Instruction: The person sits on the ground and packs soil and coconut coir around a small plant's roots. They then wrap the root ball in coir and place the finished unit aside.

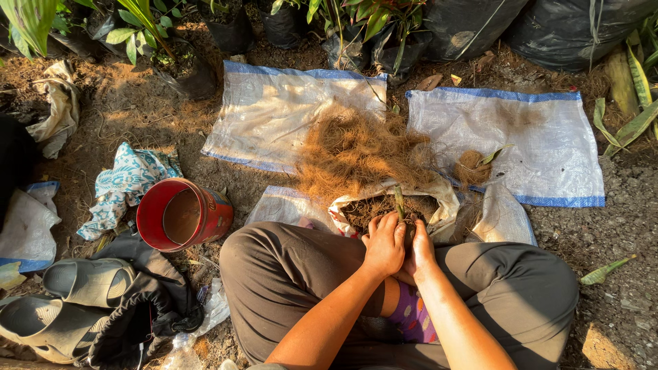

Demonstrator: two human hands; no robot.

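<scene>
I sit cross-legged on the ground. My left hand (384, 245) and my right hand (419, 250) are pressed together around the base of a small plant stem (399, 201). The stem stands upright in a white bag (439, 195) filled with brown coconut fibre. A loose heap of the same fibre (353, 154) lies just beyond the bag, spilling over white woven sacks (274, 109) spread on the soil. A smaller fibre clump (471, 168) rests on the right-hand sack (541, 137).
A red tin can (181, 216) lies on its side to my left, beside a patterned cloth (127, 181). Grey sandals (62, 301) and a dark bag (144, 308) sit at lower left. Black nursery bags with plants (384, 34) line the far edge.
</scene>
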